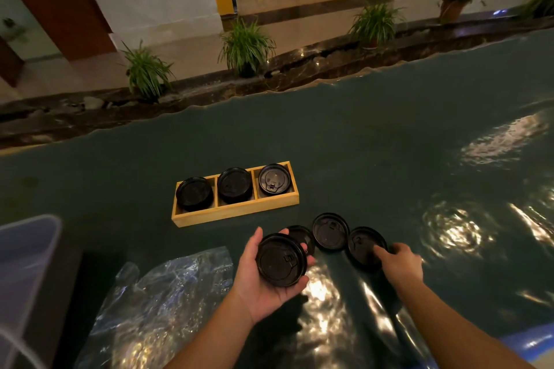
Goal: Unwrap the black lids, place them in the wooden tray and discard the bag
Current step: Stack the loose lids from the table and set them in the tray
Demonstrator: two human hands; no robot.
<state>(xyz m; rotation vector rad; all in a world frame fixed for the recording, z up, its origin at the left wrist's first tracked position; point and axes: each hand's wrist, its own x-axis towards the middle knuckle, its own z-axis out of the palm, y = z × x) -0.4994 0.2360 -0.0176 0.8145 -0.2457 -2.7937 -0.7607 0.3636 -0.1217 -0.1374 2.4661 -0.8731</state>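
A wooden tray [239, 214] with three compartments lies on the dark green table, and each compartment holds black lids [234, 184]. My left hand [263, 284] cradles a small stack of black lids [281, 260] in its palm, just above the table. Three loose lids lie in front of the tray: one partly hidden behind the held stack [301, 235], one in the middle [330, 231], one on the right [364, 246]. My right hand [400, 262] grips the near edge of that right lid. The empty clear plastic bag [168, 293] lies crumpled at the lower left.
A translucent plastic bin [27, 252] stands at the left edge, beside the bag. The far table edge runs along a stone planter with several green plants [245, 45]. Bright light reflections mark the table on the right.
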